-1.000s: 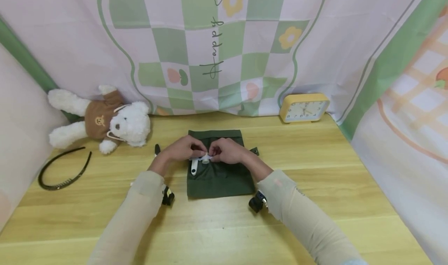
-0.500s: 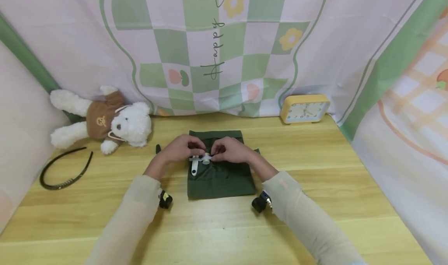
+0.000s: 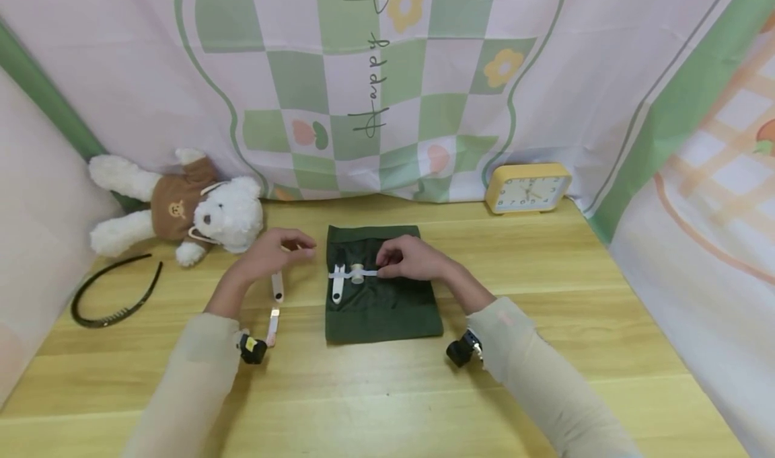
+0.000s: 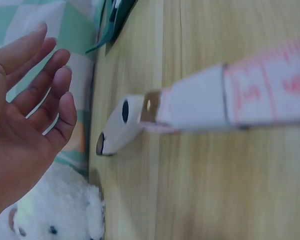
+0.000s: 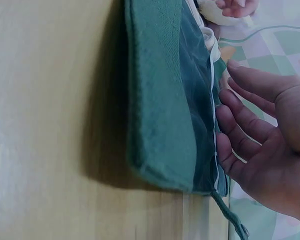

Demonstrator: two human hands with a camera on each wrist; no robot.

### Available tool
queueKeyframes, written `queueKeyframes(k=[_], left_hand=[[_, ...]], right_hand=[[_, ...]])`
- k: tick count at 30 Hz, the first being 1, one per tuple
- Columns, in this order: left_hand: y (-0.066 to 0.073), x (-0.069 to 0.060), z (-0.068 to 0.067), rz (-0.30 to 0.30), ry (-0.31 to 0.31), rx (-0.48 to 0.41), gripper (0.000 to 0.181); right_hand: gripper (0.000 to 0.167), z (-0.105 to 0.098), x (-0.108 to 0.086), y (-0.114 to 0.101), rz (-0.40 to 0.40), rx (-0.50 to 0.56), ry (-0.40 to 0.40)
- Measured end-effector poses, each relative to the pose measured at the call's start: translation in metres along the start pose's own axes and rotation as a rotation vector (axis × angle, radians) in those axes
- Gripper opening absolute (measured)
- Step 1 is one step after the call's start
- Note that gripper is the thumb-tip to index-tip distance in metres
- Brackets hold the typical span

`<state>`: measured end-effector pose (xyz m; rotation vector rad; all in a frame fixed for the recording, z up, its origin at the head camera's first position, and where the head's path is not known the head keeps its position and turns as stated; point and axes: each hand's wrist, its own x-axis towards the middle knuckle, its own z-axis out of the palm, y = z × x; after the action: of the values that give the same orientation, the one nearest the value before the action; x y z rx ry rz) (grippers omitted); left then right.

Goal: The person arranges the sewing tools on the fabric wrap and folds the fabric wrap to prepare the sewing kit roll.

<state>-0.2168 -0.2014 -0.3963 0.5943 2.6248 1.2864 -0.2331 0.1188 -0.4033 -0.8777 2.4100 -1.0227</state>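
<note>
A dark green fabric roll point(image 3: 383, 323) lies spread on the table. Its white elastic band point(image 3: 371, 274) crosses a pale spool-like cylinder point(image 3: 357, 274) and a slim white tool point(image 3: 337, 288) with a dark top. My right hand point(image 3: 414, 259) is over the roll, loosely bent fingers beside the band; the right wrist view shows nothing gripped. Left of the roll, my left hand point(image 3: 275, 255) hovers with relaxed fingers and an unoccupied palm point(image 4: 30, 115). Below it are another white tool point(image 3: 278, 287), its upper part hidden, and a folded measuring tape point(image 4: 200, 100) with a metal tip.
A white plush bear point(image 3: 227, 212) in a brown top lies at the back left. In front of it is a black headband point(image 3: 115, 320). A yellow clock point(image 3: 528, 187) stands at the back right, near the printed cloth backdrop point(image 3: 351, 142).
My left hand has left the spool and moved left off the roll, uncovering the white tool and measuring tape on the table. My right hand has shifted slightly right, away from the spool.
</note>
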Motion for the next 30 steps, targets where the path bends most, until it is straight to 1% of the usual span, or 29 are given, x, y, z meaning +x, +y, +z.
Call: queueKeyframes(k=[2, 5, 12, 16, 20, 24, 28, 30], left_hand=[[-0.003, -0.003, -0.003, 0.007, 0.011, 0.010, 0.029], [-0.008, -0.006, -0.006, -0.003, 0.031, 0.017, 0.031], [-0.019, -0.014, -0.010, -0.078, 0.077, 0.056, 0.036], [-0.025, -0.017, -0.012, -0.120, 0.080, 0.057, 0.039], [-0.029, -0.021, -0.014, -0.147, 0.075, 0.060, 0.040], [-0.032, -0.023, -0.016, -0.164, 0.067, 0.054, 0.042], [-0.035, -0.025, -0.017, -0.162, 0.059, 0.057, 0.045], [-0.037, -0.025, -0.018, -0.176, 0.056, 0.066, 0.046]], right_hand=[[0.016, -0.001, -0.001, 0.001, 0.005, 0.001, 0.001], [0.018, -0.002, -0.002, 0.003, 0.003, 0.000, -0.003], [0.021, -0.004, -0.007, 0.005, -0.011, -0.008, -0.014], [0.022, -0.005, -0.009, 0.007, 0.007, -0.014, -0.021], [0.022, -0.005, -0.008, 0.008, 0.011, -0.025, -0.033], [0.022, -0.004, -0.006, 0.009, 0.002, -0.051, -0.039], [0.021, -0.002, -0.004, 0.010, 0.004, -0.078, -0.044], [0.020, -0.002, -0.003, 0.011, 0.007, -0.088, -0.043]])
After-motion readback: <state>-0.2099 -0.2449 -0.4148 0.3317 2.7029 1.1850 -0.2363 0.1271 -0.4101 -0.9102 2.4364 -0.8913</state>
